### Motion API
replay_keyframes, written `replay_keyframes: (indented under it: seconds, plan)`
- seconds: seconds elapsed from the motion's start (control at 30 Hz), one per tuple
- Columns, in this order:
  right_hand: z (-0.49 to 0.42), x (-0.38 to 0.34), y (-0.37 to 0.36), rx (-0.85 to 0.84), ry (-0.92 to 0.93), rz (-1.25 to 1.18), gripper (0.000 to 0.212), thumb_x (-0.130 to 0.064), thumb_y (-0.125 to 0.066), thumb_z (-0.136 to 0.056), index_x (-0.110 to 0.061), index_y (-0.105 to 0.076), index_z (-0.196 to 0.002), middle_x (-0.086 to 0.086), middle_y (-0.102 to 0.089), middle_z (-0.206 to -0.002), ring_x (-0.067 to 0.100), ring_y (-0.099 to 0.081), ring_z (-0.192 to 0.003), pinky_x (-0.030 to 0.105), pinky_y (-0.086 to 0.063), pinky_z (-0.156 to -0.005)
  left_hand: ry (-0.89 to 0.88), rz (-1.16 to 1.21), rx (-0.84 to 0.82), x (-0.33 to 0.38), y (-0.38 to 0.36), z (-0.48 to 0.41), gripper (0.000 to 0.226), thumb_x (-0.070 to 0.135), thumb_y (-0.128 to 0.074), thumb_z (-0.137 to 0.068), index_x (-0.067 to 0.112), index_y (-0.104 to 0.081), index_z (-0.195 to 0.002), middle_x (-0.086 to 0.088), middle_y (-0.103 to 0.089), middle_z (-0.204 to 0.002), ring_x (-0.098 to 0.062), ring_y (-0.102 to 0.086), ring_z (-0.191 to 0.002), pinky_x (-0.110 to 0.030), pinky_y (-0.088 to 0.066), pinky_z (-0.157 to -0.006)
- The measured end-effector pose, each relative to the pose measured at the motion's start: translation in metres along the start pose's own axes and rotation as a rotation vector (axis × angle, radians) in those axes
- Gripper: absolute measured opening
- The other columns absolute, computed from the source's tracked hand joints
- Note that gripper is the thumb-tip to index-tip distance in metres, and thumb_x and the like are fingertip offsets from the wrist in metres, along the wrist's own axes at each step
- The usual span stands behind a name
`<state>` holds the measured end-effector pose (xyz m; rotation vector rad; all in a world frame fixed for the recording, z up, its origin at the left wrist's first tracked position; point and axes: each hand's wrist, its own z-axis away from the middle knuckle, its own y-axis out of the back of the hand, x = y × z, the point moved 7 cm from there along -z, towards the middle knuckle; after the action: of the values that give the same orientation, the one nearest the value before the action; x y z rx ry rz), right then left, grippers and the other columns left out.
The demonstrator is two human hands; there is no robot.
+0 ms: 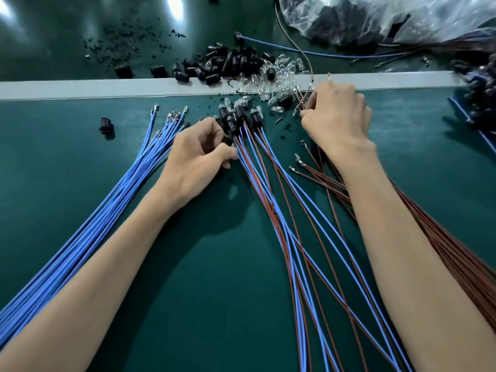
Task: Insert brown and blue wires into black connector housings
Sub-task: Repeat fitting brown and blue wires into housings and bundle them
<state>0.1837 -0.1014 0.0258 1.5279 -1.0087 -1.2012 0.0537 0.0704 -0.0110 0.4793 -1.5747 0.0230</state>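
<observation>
Plastic bag [418,25] holds dark parts [346,22]; left hand [198,154] pinches black housing [228,141].

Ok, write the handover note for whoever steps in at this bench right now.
Left hand: pinches a black housing beside the finished assemblies.
Right hand: pinches brown wire ends.
Stock: blue wires on the left, brown wires on the right, loose housings beyond the grey strip.
Done: several housings wired, leads fanned in the middle.
Left: most loose wires and housings.
</observation>
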Motion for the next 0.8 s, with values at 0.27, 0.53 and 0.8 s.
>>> replay_keyframes:
  seconds: [0.27, 0.53, 0.8]
  plan:
    - [0.004, -0.007, -0.004, -0.041, 0.038, 0.064, 0.024, -0.013, -0.05, -0.087, -0.003, -0.058, -0.108, 0.017, -0.049, -0.12, 0.037, -0.054, -0.107, 0.037, -0.03, -0.072, -0.079, -0.085, -0.012, 0.01, -0.003, 0.004, 0.031, 0.002, -0.062, -0.089, 0.014, -0.038, -0.073, -0.027, -0.062, -0.079, -0.006, -0.061, -0.055, -0.019, -0.048, -0.056]
    - [0.005, -0.025, 0.017, -0.094, 0.064, -0.255, 0.021, -0.02, -0.042, -0.094, -0.012, -0.05, -0.112, 0.007, -0.062, -0.097, 0.026, -0.058, -0.094, 0.036, -0.038, -0.072, -0.09, 0.146, -0.151, 0.018, -0.009, 0.007, 0.025, 0.01, -0.06, -0.087, 0.007, -0.057, -0.112, 0.006, -0.074, -0.094, -0.012, -0.068, -0.063, -0.013, -0.047, -0.066]
    - [0.047, -0.094, 0.008, -0.532, 0.154, -1.442, 0.015, 0.0, -0.045, -0.097, -0.007, -0.057, -0.095, 0.002, -0.064, -0.071, 0.002, -0.051, -0.05, 0.014, -0.041, -0.048, -0.087, 0.375, -0.383, 0.017, -0.009, 0.012, 0.028, 0.036, -0.071, -0.076, 0.017, -0.076, -0.096, 0.005, -0.069, -0.114, -0.016, -0.059, -0.117, -0.025, -0.045, -0.095]
